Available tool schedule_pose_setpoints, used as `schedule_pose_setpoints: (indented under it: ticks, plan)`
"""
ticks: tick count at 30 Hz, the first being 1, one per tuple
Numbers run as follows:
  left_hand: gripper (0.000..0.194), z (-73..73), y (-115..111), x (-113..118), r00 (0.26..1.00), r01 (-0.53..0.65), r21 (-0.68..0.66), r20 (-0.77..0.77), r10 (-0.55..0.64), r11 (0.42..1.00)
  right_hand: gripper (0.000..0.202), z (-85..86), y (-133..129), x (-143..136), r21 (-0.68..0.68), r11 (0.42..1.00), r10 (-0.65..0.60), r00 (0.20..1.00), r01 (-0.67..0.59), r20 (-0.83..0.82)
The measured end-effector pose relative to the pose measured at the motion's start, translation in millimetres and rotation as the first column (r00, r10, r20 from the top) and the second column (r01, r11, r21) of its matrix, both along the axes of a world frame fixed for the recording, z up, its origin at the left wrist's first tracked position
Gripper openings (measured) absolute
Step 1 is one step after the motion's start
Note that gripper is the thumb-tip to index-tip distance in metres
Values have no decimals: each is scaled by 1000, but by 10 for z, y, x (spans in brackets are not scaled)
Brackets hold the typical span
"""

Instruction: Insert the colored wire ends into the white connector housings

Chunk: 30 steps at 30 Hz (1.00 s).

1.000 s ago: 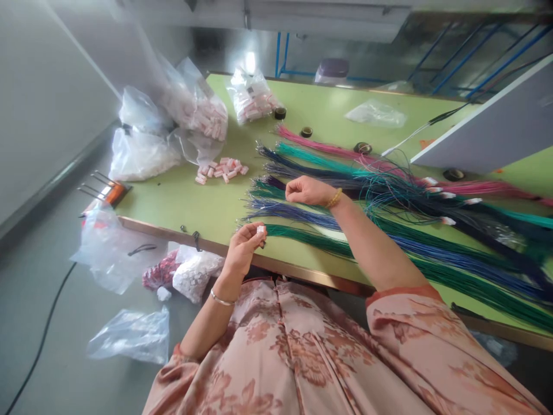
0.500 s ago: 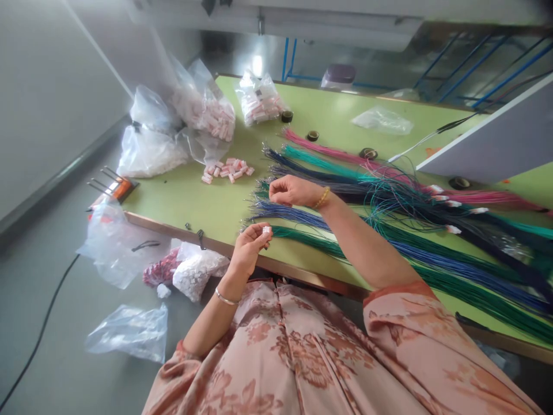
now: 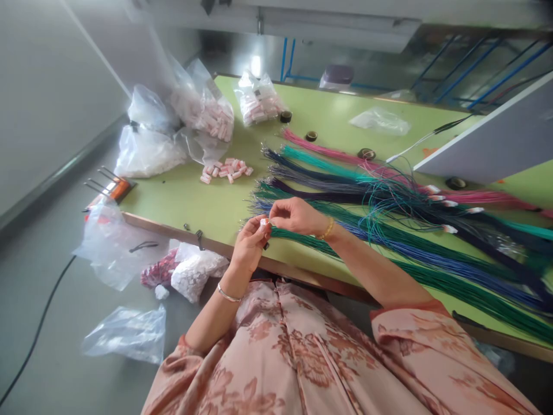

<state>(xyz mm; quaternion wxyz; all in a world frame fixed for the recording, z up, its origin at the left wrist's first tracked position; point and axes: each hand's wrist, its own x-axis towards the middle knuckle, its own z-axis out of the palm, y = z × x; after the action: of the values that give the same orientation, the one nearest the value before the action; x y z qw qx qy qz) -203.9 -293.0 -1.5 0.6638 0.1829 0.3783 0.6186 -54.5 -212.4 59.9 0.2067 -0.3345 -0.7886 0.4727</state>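
Observation:
My left hand (image 3: pixel 250 245), at the near table edge, pinches a small white plastic connector (image 3: pixel 264 222) between thumb and fingertips. Right against it is my right hand (image 3: pixel 298 217), its thumb and forefinger closed on a thin wire whose end meets the connector; most of that wire is hidden by the hand. Beneath and beside my right hand run the green wires (image 3: pixel 311 242) and the blue wires (image 3: pixel 358 231), their metal-tipped ends towards the left. Black, grey, teal and pink wires (image 3: pixel 311 144) lie farther back.
A loose pile of pale pink-and-white connectors (image 3: pixel 227 170) lies left of the wires. Behind it stand clear bags of connectors (image 3: pixel 216 121). Black tape rolls (image 3: pixel 311 136) sit among the wires. An orange-based rack with metal prongs (image 3: pixel 121 189) is at the left table corner.
My right hand has come down and towards me from above the wire ends to the connector in my left hand. My left hand stays almost in place, still pinching the connector.

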Motion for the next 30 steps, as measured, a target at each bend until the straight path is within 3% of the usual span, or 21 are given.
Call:
schedule_pose_setpoints:
  ticks: [10, 30]
  plan:
    - [28, -15, 26, 68, 997, 49, -17, 62, -48, 999, 14, -287, -277, 133, 116, 967, -225, 973, 229, -46]
    - [39, -23, 14, 151, 990, -19, 25, -137, 22, 1000, 22, -344, -435, 119, 68, 936, -341, 938, 345, -67]
